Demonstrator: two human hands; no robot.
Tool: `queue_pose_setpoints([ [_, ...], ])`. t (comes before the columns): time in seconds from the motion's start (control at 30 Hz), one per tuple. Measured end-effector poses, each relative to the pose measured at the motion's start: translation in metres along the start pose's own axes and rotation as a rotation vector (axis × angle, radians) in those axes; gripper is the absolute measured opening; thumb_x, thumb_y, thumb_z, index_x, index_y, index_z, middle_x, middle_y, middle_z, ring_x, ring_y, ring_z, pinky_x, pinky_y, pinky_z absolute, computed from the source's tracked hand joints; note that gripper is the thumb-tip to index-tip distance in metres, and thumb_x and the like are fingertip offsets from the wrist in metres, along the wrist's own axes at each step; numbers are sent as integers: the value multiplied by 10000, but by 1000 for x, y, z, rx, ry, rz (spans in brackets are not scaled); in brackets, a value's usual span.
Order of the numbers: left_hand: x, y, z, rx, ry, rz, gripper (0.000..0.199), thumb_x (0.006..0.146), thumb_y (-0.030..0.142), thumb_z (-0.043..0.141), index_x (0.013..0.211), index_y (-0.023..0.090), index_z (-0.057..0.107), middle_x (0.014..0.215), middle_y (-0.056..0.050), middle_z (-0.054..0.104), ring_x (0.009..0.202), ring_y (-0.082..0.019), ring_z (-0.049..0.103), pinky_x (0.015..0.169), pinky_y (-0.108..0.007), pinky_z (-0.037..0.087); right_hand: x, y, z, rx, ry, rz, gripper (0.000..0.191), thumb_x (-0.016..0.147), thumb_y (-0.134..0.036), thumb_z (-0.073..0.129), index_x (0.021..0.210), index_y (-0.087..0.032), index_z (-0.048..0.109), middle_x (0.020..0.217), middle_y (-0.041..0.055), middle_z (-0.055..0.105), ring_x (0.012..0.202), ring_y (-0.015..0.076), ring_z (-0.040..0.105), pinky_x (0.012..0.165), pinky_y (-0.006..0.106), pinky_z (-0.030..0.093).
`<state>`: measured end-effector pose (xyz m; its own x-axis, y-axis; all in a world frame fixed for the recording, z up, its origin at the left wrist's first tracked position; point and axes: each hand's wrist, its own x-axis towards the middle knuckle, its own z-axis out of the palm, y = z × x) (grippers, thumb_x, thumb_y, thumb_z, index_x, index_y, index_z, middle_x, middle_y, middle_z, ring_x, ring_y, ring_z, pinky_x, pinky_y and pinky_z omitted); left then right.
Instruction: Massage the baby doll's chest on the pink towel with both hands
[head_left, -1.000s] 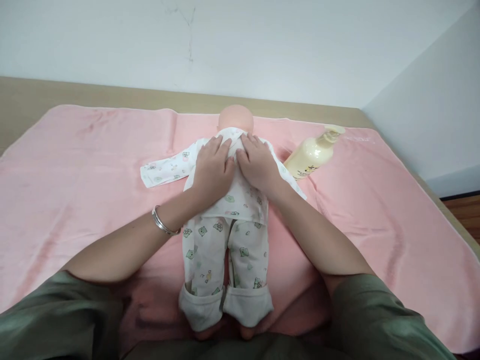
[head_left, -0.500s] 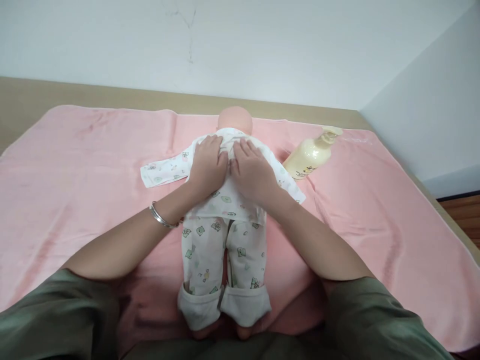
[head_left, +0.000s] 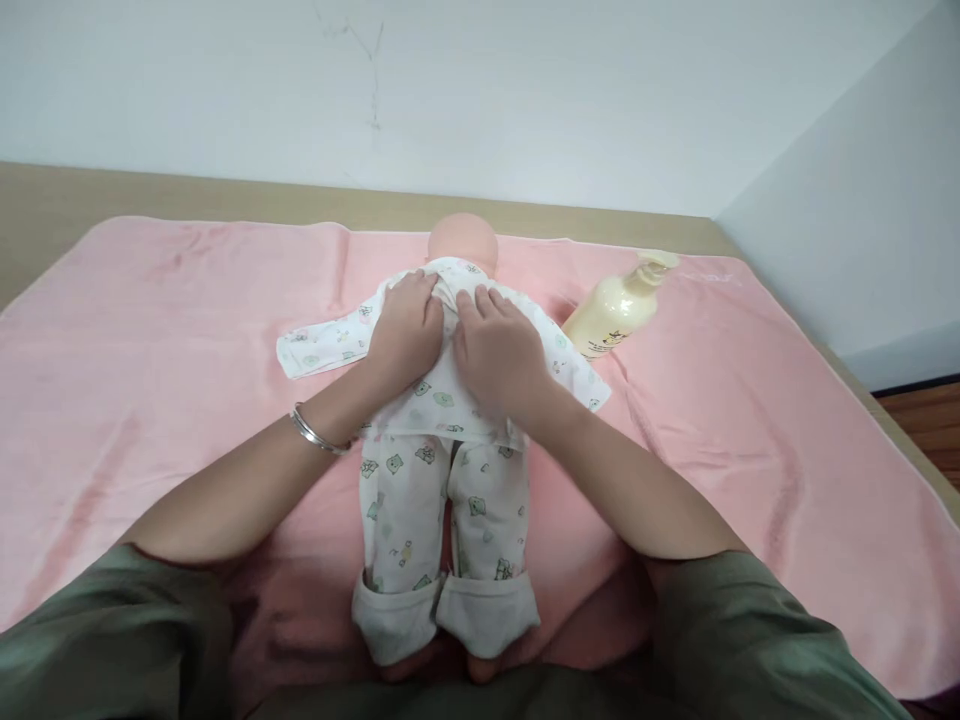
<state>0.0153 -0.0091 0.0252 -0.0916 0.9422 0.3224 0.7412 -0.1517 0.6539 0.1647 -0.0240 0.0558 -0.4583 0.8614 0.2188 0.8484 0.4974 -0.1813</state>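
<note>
A baby doll (head_left: 463, 238) lies face down, its bald head pointing away from me. It wears a white printed shirt (head_left: 442, 405) and matching trousers (head_left: 409, 510) with turned-up cuffs. My left hand (head_left: 409, 325) rests open on the left side of the doll's upper back, a silver bangle (head_left: 315, 432) on that wrist. On the other side of the back lies my right hand (head_left: 499, 345), fingers stretched out flat over the shirt. The cloth is creased between the two hands. The doll's face is hidden.
A pink blanket (head_left: 172, 400) spreads under the doll over a wooden surface (head_left: 45, 210). To the right of the doll, a pale yellow pump bottle (head_left: 613, 312) lies tilted on the blanket. A white wall (head_left: 225, 90) rises behind, with another wall at the right.
The whole view has shifted slightly. My right hand has slid a little left and down on the doll's back; my left hand stays on the upper back.
</note>
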Motion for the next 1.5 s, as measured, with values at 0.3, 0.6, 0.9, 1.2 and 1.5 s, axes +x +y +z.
queue_pose_setpoints([
  [0.3, -16, 19, -1, 43, -71, 46, 575, 931, 255, 428, 1472, 96, 547, 1611, -175, 508, 1567, -334, 388, 1331, -571, 253, 17, 20, 5, 72, 14, 77, 620, 1034, -258, 313, 1556, 63, 409, 1612, 259, 469, 1537, 372, 415, 1293, 542, 312],
  [0.6, -5, 8, 0, 9, -26, 29, 505, 964, 292, 374, 1388, 148, 608, 1508, -163, 607, 1480, -332, 490, 1311, -546, 306, 5, 7, -1, 130, -27, 33, 611, 1024, -249, 329, 1578, -8, 421, 1665, 194, 419, 1572, 363, 366, 1289, 558, 344],
  [0.9, -10, 13, 0, 62, -98, 47, 588, 945, 275, 383, 1493, 115, 521, 1599, -145, 528, 1563, -311, 395, 1342, -527, 251, 18, 15, 3, 97, -25, 106, 627, 1046, -267, 341, 1577, 64, 368, 1643, 262, 421, 1564, 383, 369, 1312, 554, 275],
  [1.2, 0, 3, 2, 62, -38, 31, 559, 933, 297, 350, 1414, 133, 582, 1501, -155, 602, 1462, -306, 498, 1317, -511, 302, -2, -5, -3, 86, -52, 58, 585, 1045, -235, 359, 1587, -24, 417, 1666, 232, 399, 1583, 407, 328, 1272, 576, 352],
  [1.5, -1, 3, 3, 59, -44, 46, 581, 935, 324, 353, 1421, 93, 571, 1507, -179, 585, 1452, -326, 488, 1309, -534, 294, 23, 18, 15, 146, 8, 126, 667, 996, -287, 389, 1607, -22, 375, 1697, 206, 355, 1600, 392, 286, 1328, 578, 214],
])
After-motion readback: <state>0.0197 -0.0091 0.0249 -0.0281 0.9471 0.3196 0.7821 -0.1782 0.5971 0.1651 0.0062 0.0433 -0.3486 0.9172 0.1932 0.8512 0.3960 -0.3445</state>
